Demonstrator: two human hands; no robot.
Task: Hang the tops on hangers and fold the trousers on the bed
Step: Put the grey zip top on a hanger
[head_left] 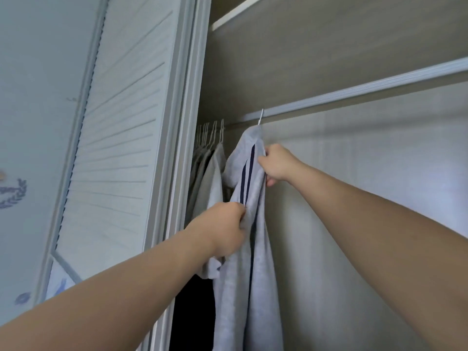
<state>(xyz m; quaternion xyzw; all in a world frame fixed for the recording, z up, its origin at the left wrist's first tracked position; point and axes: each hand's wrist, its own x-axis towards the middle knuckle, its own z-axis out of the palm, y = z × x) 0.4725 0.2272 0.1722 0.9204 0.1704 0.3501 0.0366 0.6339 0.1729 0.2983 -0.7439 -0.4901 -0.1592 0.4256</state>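
A light grey top [249, 287] with two dark blue stripes down its sleeve hangs on a white hanger [260, 117] hooked over the wardrobe rail [367, 91]. My left hand [222, 230] is closed on the fabric at the striped sleeve, about halfway down. Higher up, near the shoulder of the top and just under the hanger hook, my right hand [274, 164] grips the cloth. The hanger's body is hidden inside the top.
Several other garments on white hangers [210, 134] crowd the left end of the rail. A white louvred wardrobe door [119, 138] stands to the left. A shelf edge [235, 17] runs above. The rail stretches bare to the right of the grey top.
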